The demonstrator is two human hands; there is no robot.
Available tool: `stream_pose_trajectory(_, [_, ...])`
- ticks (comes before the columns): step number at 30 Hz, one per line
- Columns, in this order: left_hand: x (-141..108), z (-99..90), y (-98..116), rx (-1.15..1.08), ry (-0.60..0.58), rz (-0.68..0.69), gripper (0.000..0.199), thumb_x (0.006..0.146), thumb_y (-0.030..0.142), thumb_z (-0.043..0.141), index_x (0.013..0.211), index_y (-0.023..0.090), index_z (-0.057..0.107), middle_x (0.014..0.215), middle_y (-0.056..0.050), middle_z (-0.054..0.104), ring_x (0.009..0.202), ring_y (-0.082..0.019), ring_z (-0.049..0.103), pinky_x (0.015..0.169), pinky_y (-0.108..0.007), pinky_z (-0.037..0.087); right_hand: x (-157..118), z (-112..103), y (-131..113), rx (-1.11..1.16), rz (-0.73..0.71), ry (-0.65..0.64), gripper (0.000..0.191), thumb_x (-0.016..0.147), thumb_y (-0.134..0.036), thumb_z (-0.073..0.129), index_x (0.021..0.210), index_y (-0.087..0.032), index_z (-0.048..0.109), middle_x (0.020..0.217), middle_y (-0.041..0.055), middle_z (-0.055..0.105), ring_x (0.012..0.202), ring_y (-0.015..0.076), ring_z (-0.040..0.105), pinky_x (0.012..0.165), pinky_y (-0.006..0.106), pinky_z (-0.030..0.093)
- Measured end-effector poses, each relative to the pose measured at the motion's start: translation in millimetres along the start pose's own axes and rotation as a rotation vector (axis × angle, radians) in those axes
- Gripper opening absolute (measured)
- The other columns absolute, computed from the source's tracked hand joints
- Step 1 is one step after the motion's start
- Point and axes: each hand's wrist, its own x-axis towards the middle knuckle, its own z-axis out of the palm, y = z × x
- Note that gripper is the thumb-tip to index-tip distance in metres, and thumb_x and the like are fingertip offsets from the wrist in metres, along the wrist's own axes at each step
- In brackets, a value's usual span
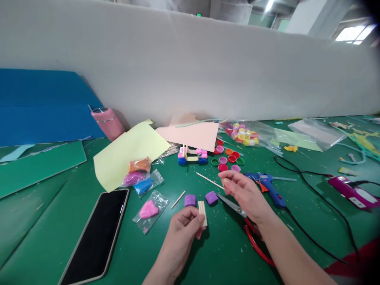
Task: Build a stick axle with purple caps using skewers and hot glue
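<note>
My left hand [185, 227] is closed around several short wooden sticks [202, 213], held upright side by side between thumb and fingers. My right hand [242, 192] hovers with fingers loosely curled and seemingly nothing gripped. A thin wooden stick [209, 180] runs behind its fingertips; whether they touch it I cannot tell. Beneath the right wrist lie red-handled scissors [231, 204], partly hidden. Two purple clay blocks [190, 200] sit just beyond my left hand, one at each side of the sticks. Left of them rests a shorter stick [178, 199].
A small model with pink and blue blocks [192, 156] stands farther back beside coloured rings [232, 159]. The blue glue gun [270, 188] and its cord lie right. Leftward are clay packets [149, 209], a phone [96, 237] and a pink tumbler [107, 123].
</note>
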Motion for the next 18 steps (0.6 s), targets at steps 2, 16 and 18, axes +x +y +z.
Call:
stream_pose_trajectory(2, [0.2, -0.5, -0.8, 0.051, 0.007, 0.025, 0.018, 0.069, 0.025, 0.067, 0.059, 0.014, 0.057, 0.053, 0.002, 0.054, 0.048, -0.007, 0.041, 0.045, -0.017, 0.029, -4.3, 0.0, -6.6, -0.09, -0.039, 0.038, 0.018, 0.078, -0.027, 0.063, 0.095, -0.021, 0.061, 0.079, -0.0009, 0.052, 0.072, 0.0114, 0.046, 0.066, 0.022, 0.038])
stream_pose_trajectory(16, [0.9, -1.0, -8.6, 0.609, -0.044, 0.291, 0.016, 0.075, 0.024, 0.056, 0.065, 0.014, 0.062, 0.061, -0.002, 0.054, 0.059, -0.014, 0.046, 0.056, -0.024, 0.036, -27.3, 23.9, 13.5, -0.552, -0.074, -0.182, 0.016, 0.081, -0.026, 0.055, 0.069, -0.016, 0.058, 0.064, -0.003, 0.049, 0.057, 0.0091, 0.04, 0.05, 0.02, 0.032])
stream_pose_trajectory(18, [0.8, -0.3, -8.2, 0.643, -0.05, 0.292, 0.016, 0.074, 0.025, 0.056, 0.065, 0.013, 0.063, 0.061, -0.003, 0.054, 0.059, -0.015, 0.045, 0.055, -0.025, 0.036, -28.4, 23.8, 14.3, -0.557, -0.077, -0.186, 0.017, 0.081, -0.027, 0.055, 0.069, -0.016, 0.058, 0.063, -0.0028, 0.05, 0.057, 0.0094, 0.04, 0.05, 0.02, 0.033])
